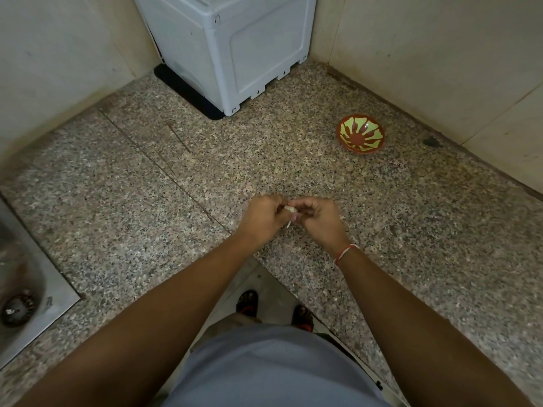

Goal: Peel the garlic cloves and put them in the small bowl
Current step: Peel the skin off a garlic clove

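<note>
Your fingertips point(289, 205) pinch a pale garlic clove point(291, 210) from both sides. The red-and-green small bowl point(360, 134) sits upright, well beyond them.

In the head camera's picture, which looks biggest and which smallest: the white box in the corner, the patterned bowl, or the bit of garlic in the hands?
Largest to smallest, as they look in the head view:
1. white box, by far
2. patterned bowl
3. garlic clove, partly hidden by both hands

The clove lies nearer the camera than the bowl yet looks smaller, so the order seems safe.
</note>
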